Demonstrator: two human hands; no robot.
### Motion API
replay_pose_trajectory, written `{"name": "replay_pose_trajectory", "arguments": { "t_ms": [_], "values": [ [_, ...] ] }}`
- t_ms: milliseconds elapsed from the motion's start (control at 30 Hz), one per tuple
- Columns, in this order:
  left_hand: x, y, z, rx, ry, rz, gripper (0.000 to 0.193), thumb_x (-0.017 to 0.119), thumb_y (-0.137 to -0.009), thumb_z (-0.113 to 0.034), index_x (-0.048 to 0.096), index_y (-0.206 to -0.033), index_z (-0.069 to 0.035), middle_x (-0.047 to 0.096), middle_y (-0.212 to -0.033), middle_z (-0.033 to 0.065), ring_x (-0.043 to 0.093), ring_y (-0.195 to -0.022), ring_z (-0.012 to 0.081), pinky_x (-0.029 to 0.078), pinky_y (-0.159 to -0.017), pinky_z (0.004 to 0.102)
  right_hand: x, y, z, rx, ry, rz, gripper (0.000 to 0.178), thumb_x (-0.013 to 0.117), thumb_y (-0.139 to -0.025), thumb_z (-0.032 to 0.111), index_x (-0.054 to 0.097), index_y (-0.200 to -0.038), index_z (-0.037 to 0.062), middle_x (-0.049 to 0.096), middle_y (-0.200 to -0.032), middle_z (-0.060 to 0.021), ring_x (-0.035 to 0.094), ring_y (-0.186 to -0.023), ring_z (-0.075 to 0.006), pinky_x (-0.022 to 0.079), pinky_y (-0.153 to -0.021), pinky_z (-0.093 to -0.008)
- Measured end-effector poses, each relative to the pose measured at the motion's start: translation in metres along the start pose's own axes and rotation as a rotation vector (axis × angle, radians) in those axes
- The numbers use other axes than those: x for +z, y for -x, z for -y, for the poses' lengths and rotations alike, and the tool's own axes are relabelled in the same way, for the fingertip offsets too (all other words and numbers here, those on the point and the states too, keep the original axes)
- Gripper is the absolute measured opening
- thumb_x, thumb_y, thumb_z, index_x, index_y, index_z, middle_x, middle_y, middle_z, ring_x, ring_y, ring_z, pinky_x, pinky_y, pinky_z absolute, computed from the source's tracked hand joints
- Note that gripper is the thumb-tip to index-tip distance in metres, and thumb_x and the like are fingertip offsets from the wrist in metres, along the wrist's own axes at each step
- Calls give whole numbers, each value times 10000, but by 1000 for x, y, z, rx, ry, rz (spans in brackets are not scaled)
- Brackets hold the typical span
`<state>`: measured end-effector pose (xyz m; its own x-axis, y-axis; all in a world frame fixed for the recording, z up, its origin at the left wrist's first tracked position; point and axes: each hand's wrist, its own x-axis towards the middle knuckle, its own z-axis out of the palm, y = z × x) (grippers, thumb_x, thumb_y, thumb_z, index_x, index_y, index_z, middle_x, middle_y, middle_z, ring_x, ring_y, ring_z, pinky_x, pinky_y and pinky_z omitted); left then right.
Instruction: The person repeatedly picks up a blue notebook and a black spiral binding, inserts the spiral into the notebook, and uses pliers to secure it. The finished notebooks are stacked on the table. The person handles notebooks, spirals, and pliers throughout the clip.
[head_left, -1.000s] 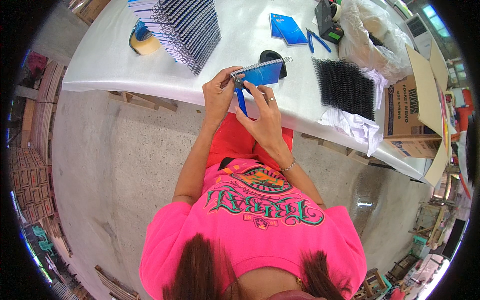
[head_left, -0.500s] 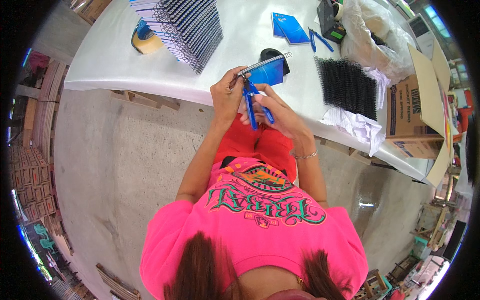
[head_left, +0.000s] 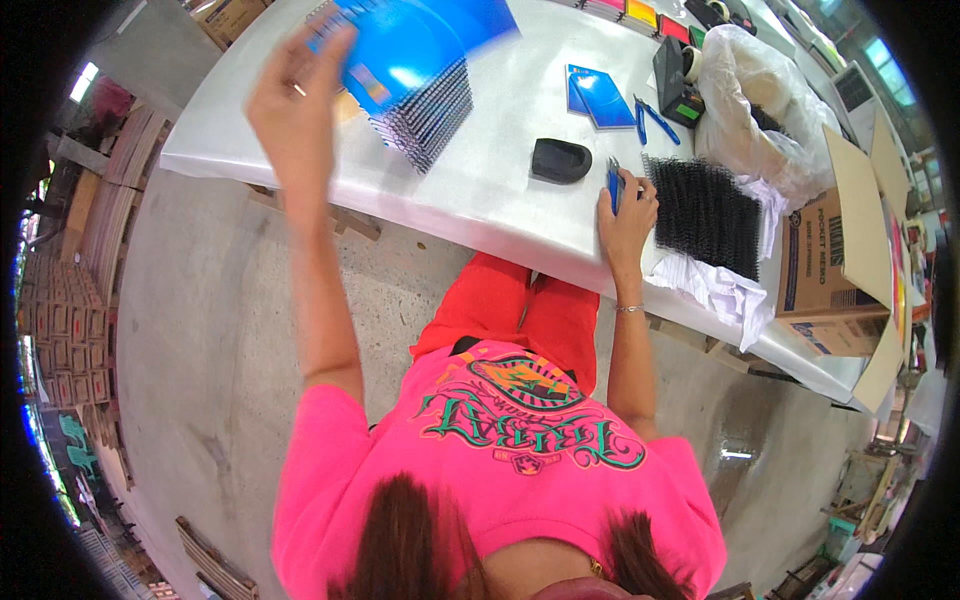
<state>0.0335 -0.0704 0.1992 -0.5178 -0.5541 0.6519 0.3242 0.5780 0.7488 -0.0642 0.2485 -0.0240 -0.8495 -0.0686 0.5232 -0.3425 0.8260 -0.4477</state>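
Blue notebook [head_left: 420, 40], blurred, held up in the left hand [head_left: 295, 85], fingers closed on its edge, over a stack of spiral-bound notebooks [head_left: 425, 115] at the white table's [head_left: 500, 190] far left. The right hand [head_left: 625, 210] rests at the near edge, fingers curled around blue-handled pliers [head_left: 613, 183], just beside a pile of black wire coils [head_left: 705, 210]. A black oval holder [head_left: 560, 160] lies near the hand. Farther back lie another blue notebook [head_left: 598, 97] and a clear plastic bag [head_left: 755, 95].

Binding workshop: stacked notebooks [head_left: 425, 100]; spiral coils [head_left: 705, 210]; cartons [head_left: 835, 270].
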Motion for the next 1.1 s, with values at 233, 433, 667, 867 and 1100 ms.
{"name": "replay_pose_trajectory", "arguments": {
  "t_ms": [233,433,667,867,1100],
  "values": [
    [-38,-183,19,292,-372,253,347,566,-977,-252,646,-1233,-32,664,-1140,130,598,-1065,182,500,-894,315,3,4,4,-33,-2,14,447,643,-896,244,551,-1314,116,502,-1273,-194,462,-1181,-376,345,-1030,-499],
    [11,-257,15,357,184,918,324,505,-971,-258,679,-1138,-41,664,-1103,92,593,-1018,173,473,-907,309,1,4,4,-34,22,18,441,636,-901,247,552,-1311,108,503,-1270,-200,458,-1184,-378,342,-1033,-501],
    [82,-247,67,491,-413,1043,395,409,-956,-285,736,-1003,-68,686,-1062,120,605,-1032,225,456,-929,356,-1,4,6,-41,8,26,430,627,-907,236,548,-1307,100,501,-1269,-207,453,-1184,-384,344,-1025,-506],
    [100,-204,54,354,-341,1220,374,467,-878,-271,764,-915,-46,688,-1035,134,623,-1012,235,468,-907,347,-4,4,4,-21,22,35,435,626,-907,231,544,-1314,103,491,-1287,-214,444,-1201,-386,342,-1028,-505],
    [110,-196,69,343,-185,1139,298,551,-840,-223,735,-882,8,633,-995,160,612,-981,258,463,-910,351,-8,3,9,33,-36,45,409,630,-915,236,563,-1294,95,478,-1308,-222,429,-1226,-388,328,-1043,-504]
  ]
}}
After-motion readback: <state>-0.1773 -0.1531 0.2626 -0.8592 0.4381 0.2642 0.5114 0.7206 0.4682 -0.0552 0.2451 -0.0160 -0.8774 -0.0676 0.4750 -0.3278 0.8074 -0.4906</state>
